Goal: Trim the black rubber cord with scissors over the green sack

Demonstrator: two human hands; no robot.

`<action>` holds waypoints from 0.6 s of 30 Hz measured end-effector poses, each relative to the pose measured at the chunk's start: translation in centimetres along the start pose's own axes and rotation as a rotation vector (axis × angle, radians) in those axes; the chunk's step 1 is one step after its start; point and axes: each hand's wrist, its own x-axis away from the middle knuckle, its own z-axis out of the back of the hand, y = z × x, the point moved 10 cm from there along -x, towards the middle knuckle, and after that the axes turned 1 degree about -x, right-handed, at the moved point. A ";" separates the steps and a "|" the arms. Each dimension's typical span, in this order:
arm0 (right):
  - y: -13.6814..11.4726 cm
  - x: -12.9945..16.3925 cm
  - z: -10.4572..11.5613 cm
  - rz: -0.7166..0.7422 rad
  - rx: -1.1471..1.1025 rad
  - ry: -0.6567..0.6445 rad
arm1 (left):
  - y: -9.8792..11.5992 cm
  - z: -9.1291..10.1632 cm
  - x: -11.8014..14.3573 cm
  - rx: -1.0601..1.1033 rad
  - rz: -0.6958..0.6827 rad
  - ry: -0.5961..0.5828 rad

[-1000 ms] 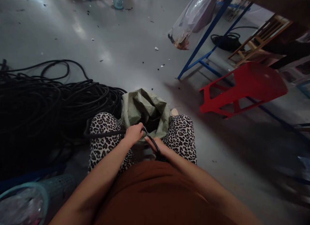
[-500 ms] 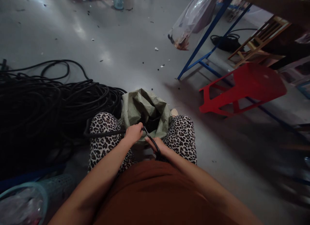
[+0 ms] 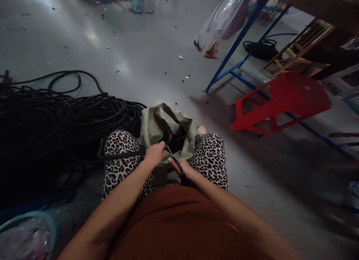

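My left hand [image 3: 155,154] is closed around a black rubber hose or cord [image 3: 123,154], which runs leftward across my left knee. A short end of it sticks out past my fingers. In my right hand [image 3: 181,166] is a pair of scissors or cutters [image 3: 177,164] with black handles; their metal blades point up and left, at the cord's end. Below both hands, between my knees, an olive-green woven sack [image 3: 153,125] stands with its mouth open. The inside of the sack is dark, and its contents cannot be made out.
A large heap of black cord [image 3: 75,114] lies at the left. A teal basket [image 3: 50,222] holding clear plastic stands at the lower left. On the right are a red plastic stool [image 3: 297,92] lying tipped over, a blue table leg [image 3: 235,47] and a hanging plastic bag [image 3: 221,24].
Both hands keep almost the same place, the left on the cord and the right on the scissors or cutters. The view has shifted very slightly.
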 end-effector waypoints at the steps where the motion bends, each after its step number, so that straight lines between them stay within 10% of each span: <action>1: 0.0 0.0 0.0 0.004 -0.002 -0.001 | 0.1 0.1 0.0 0.002 -0.004 0.004; 18: 0.3 -0.6 0.3 0.045 -0.017 -0.022 | 0.6 0.4 0.2 0.014 -0.086 0.019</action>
